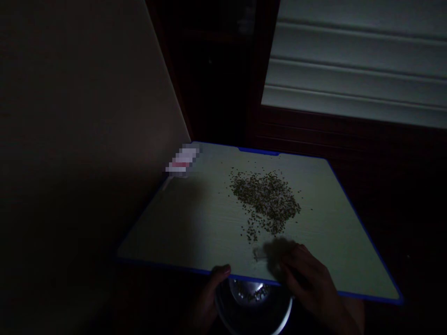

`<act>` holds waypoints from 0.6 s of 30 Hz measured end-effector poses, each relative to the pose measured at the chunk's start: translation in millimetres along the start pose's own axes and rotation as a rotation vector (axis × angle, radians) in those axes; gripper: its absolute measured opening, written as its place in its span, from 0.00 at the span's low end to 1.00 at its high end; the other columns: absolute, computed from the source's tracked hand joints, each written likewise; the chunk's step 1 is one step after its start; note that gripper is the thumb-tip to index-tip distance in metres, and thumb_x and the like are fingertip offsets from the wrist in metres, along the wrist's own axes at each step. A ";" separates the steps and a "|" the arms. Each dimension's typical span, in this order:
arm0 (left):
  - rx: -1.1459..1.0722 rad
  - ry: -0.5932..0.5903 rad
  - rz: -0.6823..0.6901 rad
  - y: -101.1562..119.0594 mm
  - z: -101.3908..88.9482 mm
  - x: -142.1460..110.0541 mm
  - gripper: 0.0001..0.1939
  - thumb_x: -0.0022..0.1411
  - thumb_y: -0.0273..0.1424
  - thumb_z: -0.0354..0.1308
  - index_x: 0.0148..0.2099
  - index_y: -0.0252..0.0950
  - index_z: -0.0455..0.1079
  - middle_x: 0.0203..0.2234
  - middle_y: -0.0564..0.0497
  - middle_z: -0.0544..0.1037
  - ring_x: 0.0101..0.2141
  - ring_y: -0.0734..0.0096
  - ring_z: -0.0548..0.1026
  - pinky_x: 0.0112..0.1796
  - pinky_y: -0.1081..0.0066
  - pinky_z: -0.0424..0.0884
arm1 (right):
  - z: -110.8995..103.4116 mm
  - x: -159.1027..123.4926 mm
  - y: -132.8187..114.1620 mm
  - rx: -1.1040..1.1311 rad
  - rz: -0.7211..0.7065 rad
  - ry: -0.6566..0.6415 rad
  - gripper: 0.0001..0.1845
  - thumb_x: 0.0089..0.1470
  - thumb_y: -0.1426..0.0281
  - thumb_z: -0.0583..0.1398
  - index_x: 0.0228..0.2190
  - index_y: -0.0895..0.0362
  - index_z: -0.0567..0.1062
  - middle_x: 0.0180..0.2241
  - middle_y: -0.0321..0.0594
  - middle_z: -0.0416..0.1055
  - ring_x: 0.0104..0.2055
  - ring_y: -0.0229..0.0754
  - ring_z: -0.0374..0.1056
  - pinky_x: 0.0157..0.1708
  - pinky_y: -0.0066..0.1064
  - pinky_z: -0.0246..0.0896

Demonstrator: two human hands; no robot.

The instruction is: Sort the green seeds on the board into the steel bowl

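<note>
A pale board with a blue rim point(209, 223) stretches out in front of me, and a loose patch of small dark seeds point(268, 197) lies spread on it. My left hand point(209, 291) is closed at the near edge, its thumb over the blue rim and its other fingers hidden. Low over the board, my right hand point(310, 277) has its fingers pinched together. A faint, pale translucent bit point(259, 254) shows beside those fingertips, too dim to name. Under the near edge, between my hands, is a shiny metal bowl point(284, 321) with some seeds inside.
A small white packet with a red band point(181, 160), blurred out, lies at the board's far left corner. A plain wall or panel point(87, 116) rises close on the left. Behind the board stand dark wooden furniture point(314, 132) and pale horizontal slats point(349, 70). Light is very dim.
</note>
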State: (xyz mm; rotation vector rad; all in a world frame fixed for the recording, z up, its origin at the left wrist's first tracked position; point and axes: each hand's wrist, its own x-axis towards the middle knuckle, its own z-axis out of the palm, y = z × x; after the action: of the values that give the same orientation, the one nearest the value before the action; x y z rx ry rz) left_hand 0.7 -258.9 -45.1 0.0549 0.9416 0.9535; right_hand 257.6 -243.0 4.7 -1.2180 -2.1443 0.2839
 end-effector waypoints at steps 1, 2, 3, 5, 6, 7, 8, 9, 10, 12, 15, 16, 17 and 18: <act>0.006 0.007 0.018 0.1 0.2 0.0 0.07 0.52 0.34 0.69 0.33 0.36 0.79 0.29 0.50 0.83 0.35 0.61 0.79 0.45 0.64 0.70 | -0.4 -2.7 1.2 -0.007 0.014 0.030 0.11 0.59 0.70 0.59 0.45 0.50 0.73 0.40 0.42 0.78 0.42 0.47 0.76 0.46 0.44 0.72; 0.009 0.014 0.028 0.2 0.5 -0.1 0.08 0.50 0.34 0.70 0.32 0.36 0.79 0.29 0.51 0.83 0.35 0.61 0.79 0.45 0.63 0.70 | -0.6 -5.5 2.1 -0.012 0.039 0.059 0.11 0.59 0.70 0.59 0.45 0.50 0.73 0.39 0.42 0.78 0.42 0.47 0.76 0.47 0.44 0.72; 0.007 0.019 0.030 0.3 1.0 -0.2 0.08 0.48 0.34 0.71 0.31 0.36 0.79 0.28 0.51 0.82 0.35 0.60 0.79 0.45 0.63 0.70 | -0.6 -8.2 2.7 -0.012 0.064 0.080 0.10 0.59 0.69 0.59 0.44 0.50 0.73 0.39 0.43 0.78 0.42 0.48 0.76 0.46 0.44 0.73; 0.004 0.035 0.022 0.5 2.0 -0.9 0.07 0.48 0.34 0.71 0.29 0.37 0.78 0.25 0.52 0.82 0.33 0.61 0.79 0.44 0.63 0.71 | 0.2 -12.6 3.1 -0.004 0.091 0.094 0.10 0.59 0.69 0.59 0.44 0.50 0.73 0.38 0.43 0.78 0.42 0.48 0.76 0.44 0.43 0.74; 0.007 0.042 0.019 0.5 2.5 -1.4 0.07 0.49 0.34 0.71 0.29 0.38 0.79 0.25 0.52 0.81 0.32 0.61 0.79 0.43 0.64 0.71 | 0.8 -14.0 3.0 -0.004 0.090 0.105 0.11 0.58 0.69 0.60 0.44 0.49 0.73 0.38 0.43 0.78 0.43 0.48 0.76 0.44 0.44 0.75; 0.014 0.052 0.017 0.5 3.0 -1.9 0.07 0.50 0.34 0.70 0.30 0.38 0.79 0.25 0.52 0.81 0.32 0.61 0.79 0.42 0.64 0.71 | 1.3 -14.7 2.7 -0.011 0.082 0.116 0.12 0.58 0.69 0.60 0.45 0.49 0.73 0.39 0.43 0.78 0.44 0.49 0.76 0.45 0.44 0.75; 0.017 0.061 0.014 0.5 3.5 -2.5 0.07 0.50 0.35 0.70 0.30 0.37 0.79 0.25 0.52 0.82 0.32 0.61 0.79 0.42 0.64 0.71 | 1.8 -14.7 2.2 -0.022 0.071 0.121 0.13 0.57 0.69 0.61 0.46 0.49 0.72 0.41 0.43 0.78 0.45 0.50 0.76 0.46 0.46 0.74; 0.015 0.067 0.009 0.5 4.0 -3.1 0.08 0.49 0.35 0.70 0.31 0.37 0.79 0.26 0.52 0.82 0.33 0.61 0.79 0.42 0.64 0.71 | 1.9 -13.8 1.7 -0.032 0.060 0.119 0.14 0.57 0.69 0.61 0.47 0.49 0.72 0.42 0.43 0.78 0.46 0.50 0.76 0.48 0.47 0.73; 0.008 0.075 -0.002 0.6 4.6 -3.7 0.08 0.48 0.35 0.71 0.31 0.37 0.79 0.26 0.51 0.82 0.33 0.60 0.79 0.42 0.64 0.71 | 1.7 -12.0 1.1 -0.035 0.049 0.102 0.15 0.57 0.69 0.61 0.47 0.49 0.73 0.43 0.43 0.78 0.46 0.50 0.75 0.49 0.48 0.73; -0.012 0.083 -0.033 0.9 5.6 -4.5 0.09 0.47 0.35 0.72 0.29 0.37 0.79 0.25 0.52 0.82 0.33 0.60 0.79 0.41 0.65 0.71 | 0.1 -6.7 -0.2 -0.005 0.020 0.022 0.13 0.57 0.70 0.61 0.45 0.49 0.74 0.42 0.42 0.78 0.44 0.48 0.76 0.48 0.46 0.73; -0.015 0.062 -0.025 1.7 5.8 -4.7 0.10 0.44 0.36 0.73 0.28 0.38 0.79 0.25 0.52 0.82 0.33 0.59 0.79 0.40 0.64 0.72 | -2.6 1.3 -1.9 0.054 -0.014 -0.046 0.09 0.57 0.72 0.60 0.40 0.49 0.75 0.38 0.40 0.79 0.39 0.45 0.76 0.44 0.41 0.74; -0.009 0.045 -0.022 1.9 5.4 -4.6 0.11 0.45 0.37 0.73 0.30 0.37 0.80 0.27 0.50 0.83 0.35 0.57 0.79 0.42 0.63 0.71 | -2.9 2.8 -2.3 0.057 -0.009 -0.033 0.09 0.57 0.72 0.60 0.40 0.49 0.75 0.38 0.40 0.79 0.39 0.45 0.76 0.44 0.41 0.74; 0.001 0.030 -0.022 2.0 4.7 -4.5 0.12 0.46 0.38 0.72 0.32 0.37 0.80 0.29 0.49 0.83 0.36 0.56 0.80 0.43 0.61 0.71 | -2.8 3.5 -2.7 0.051 0.010 -0.009 0.09 0.57 0.72 0.60 0.40 0.50 0.75 0.38 0.40 0.79 0.39 0.45 0.76 0.44 0.41 0.73; 0.010 0.024 -0.021 1.9 3.9 -4.3 0.12 0.47 0.38 0.71 0.32 0.36 0.80 0.30 0.49 0.83 0.36 0.55 0.80 0.44 0.61 0.71 | -2.4 3.5 -2.9 0.043 0.041 0.015 0.09 0.57 0.72 0.60 0.41 0.50 0.74 0.38 0.41 0.78 0.40 0.46 0.76 0.43 0.41 0.73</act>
State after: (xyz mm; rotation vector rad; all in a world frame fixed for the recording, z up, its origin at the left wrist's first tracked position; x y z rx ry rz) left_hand 1.2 -259.4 -39.0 0.0414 0.9675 0.9318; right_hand 255.8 -242.0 9.4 -1.2368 -2.0925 0.3354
